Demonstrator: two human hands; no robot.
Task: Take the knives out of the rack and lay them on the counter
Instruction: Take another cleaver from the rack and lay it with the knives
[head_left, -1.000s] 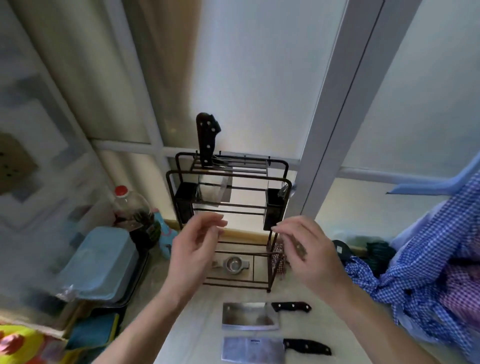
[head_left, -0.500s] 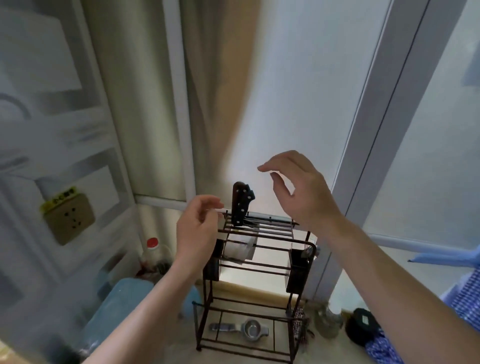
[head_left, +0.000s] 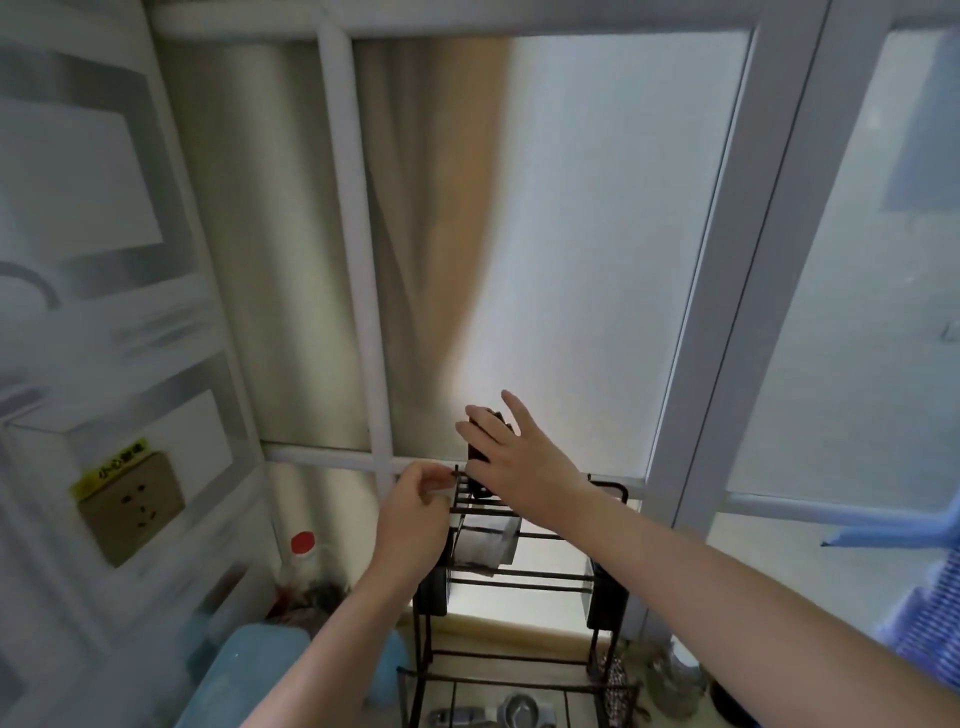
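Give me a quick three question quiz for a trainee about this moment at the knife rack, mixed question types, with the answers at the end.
1. True or false: the right hand is at the black knife handle standing up from the rack.
2. Which hand pinches the rack's top rail at its left end? A) left hand B) right hand C) neither
3. Fill in: the bottle left of the rack has a ____ cap.

Key
1. True; its fingers are spread, not yet closed around the handle.
2. A
3. red
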